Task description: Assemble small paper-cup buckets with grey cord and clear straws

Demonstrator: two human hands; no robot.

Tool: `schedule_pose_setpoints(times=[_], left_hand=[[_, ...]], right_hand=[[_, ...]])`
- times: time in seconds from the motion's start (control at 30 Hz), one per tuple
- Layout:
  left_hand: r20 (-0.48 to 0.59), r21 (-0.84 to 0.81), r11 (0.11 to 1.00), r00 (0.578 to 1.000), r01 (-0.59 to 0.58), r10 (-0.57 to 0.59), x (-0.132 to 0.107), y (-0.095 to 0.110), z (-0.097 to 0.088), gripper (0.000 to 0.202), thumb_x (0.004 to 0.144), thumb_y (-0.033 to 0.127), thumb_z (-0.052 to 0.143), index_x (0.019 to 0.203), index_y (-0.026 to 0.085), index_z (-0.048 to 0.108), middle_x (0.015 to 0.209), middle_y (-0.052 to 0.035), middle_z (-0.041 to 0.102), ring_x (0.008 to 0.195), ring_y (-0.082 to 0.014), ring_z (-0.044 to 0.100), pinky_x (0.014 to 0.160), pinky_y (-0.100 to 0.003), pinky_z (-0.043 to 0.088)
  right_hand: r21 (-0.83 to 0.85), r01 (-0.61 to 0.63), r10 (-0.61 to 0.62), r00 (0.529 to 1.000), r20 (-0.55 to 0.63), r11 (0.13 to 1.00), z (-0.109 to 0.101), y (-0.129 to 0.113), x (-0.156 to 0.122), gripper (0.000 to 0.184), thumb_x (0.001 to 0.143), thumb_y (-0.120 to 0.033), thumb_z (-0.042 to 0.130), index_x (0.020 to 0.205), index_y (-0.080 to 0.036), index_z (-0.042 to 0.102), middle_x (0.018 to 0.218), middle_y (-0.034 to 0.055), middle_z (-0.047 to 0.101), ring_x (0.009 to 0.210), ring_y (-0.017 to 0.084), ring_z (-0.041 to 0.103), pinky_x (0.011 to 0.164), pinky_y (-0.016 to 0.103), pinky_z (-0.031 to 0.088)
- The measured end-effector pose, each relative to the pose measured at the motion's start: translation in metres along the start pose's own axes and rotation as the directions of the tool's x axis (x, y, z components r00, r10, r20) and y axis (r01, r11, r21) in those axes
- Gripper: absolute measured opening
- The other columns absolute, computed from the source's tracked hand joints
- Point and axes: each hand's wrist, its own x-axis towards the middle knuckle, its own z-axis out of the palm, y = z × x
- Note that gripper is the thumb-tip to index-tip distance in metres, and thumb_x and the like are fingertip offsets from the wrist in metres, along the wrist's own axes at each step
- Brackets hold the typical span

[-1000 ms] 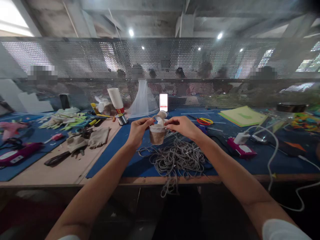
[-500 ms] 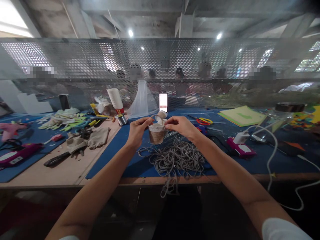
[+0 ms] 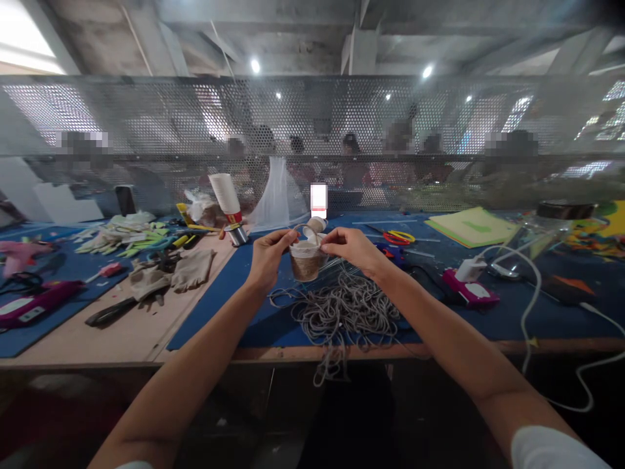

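Fingers of our left hand (image 3: 267, 258) and right hand (image 3: 352, 249) pinch the wrapped cup (image 3: 306, 267) at opposite rim sides; let's keep it level, pressure light, clear of the cord (image 3: 349, 309).

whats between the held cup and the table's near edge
In the head view, a tangle of grey cord lies between the cup and the edge, partly overhanging the latter.

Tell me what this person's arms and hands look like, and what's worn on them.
The left hand and right hand are ungloved, with nothing visible worn at either wrist. Both forearms are uncovered. A white right sleeve ends near the elbow; only a sliver of the left sleeve shows, also pale.
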Motion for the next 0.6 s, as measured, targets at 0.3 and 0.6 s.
schedule_pose_setpoints(times=[0.3,0.6], left_hand=[[0.009,0.026,0.995,0.996,-0.094,0.094,-0.0005,0.0006,-0.0001,0.023,0.071,0.038,0.081,0.077,0.016,0.077,0.076,-0.0037,0.071,0.073,-0.0148,0.060,0.071,-0.025,0.047],[-0.014,0.068,0.992,0.994,-0.106,0.107,-0.0003,0.0013,-0.0003,0.025,0.071,0.040,0.080,0.078,0.016,0.077,0.076,-0.0033,0.071,0.073,-0.0156,0.061,0.071,-0.026,0.047]], right_hand=[[-0.024,-0.003,0.003,1.000,-0.009,1.000,-0.0007,-0.0045,-0.0035,0.011,0.071,-0.024,0.073,0.079,-0.020,0.067,0.077,0.0029,0.069,0.071,0.015,0.061,0.074,0.034,0.050],[-0.030,0.003,-0.002,0.999,0.034,1.000,-0.0030,-0.0071,-0.0056,0.010,0.071,-0.025,0.071,0.081,-0.022,0.068,0.084,0.0029,0.069,0.075,0.016,0.059,0.075,0.034,0.048]])
